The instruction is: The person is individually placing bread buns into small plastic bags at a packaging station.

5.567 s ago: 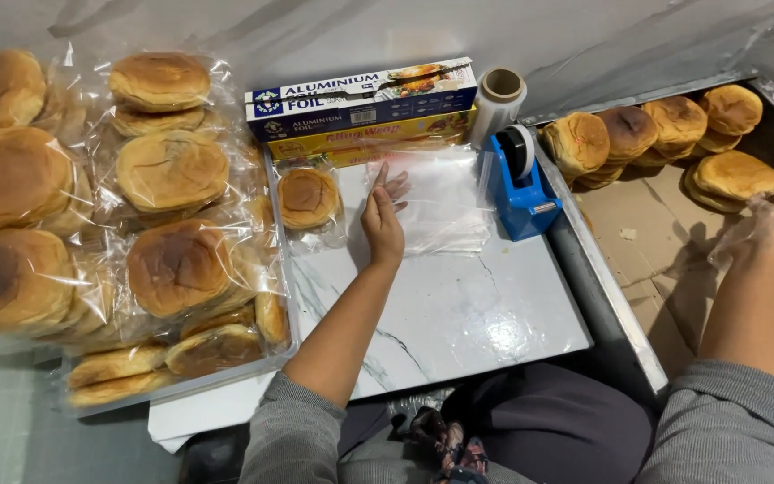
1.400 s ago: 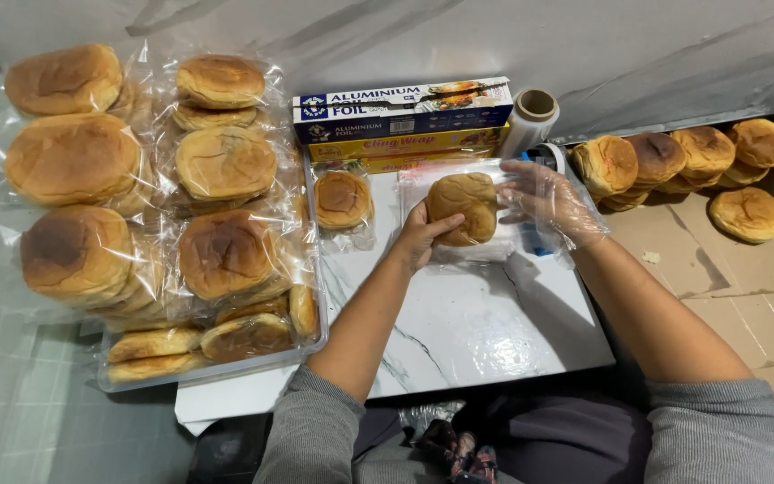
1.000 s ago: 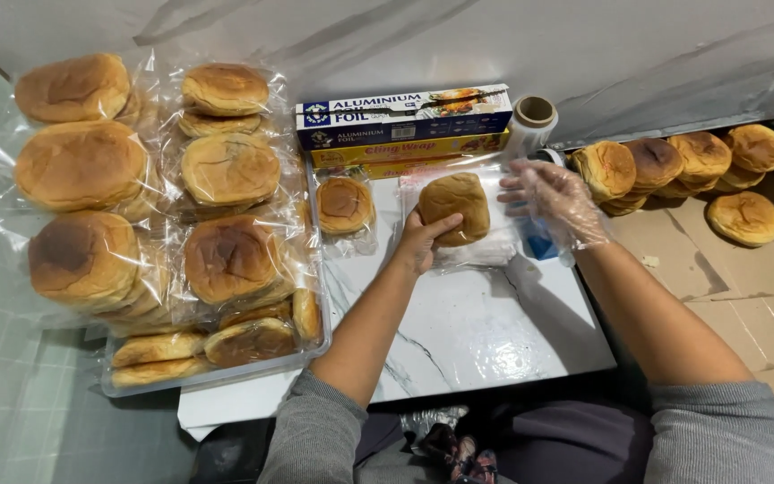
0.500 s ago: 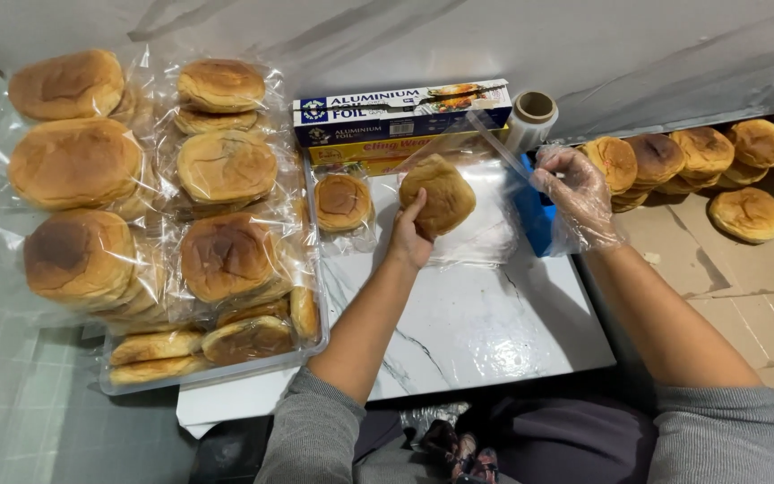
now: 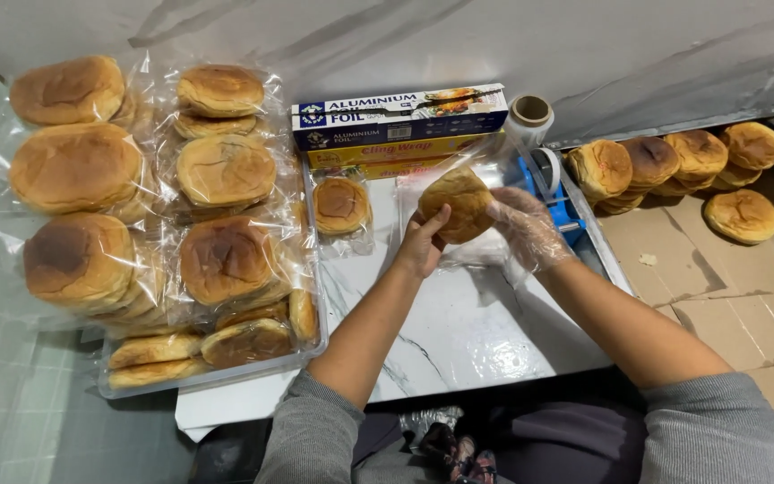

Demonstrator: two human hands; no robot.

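Both hands held a round bun (image 5: pixel 459 204) lifted just above the marble-patterned board (image 5: pixel 459 332). The bare left hand (image 5: pixel 421 244) cupped the bun's left edge with fingers curled, and the right hand (image 5: pixel 523 229), in a clear plastic glove, gripped its right side through a clear plastic bag (image 5: pixel 485 170). Left of the bun lay one wrapped bun (image 5: pixel 340 206), beyond it a tray (image 5: pixel 217 376) stacked with bagged buns. Behind the bun stood a blue foil box (image 5: pixel 400 115); to its right, loose buns (image 5: pixel 674 166) sat on cardboard
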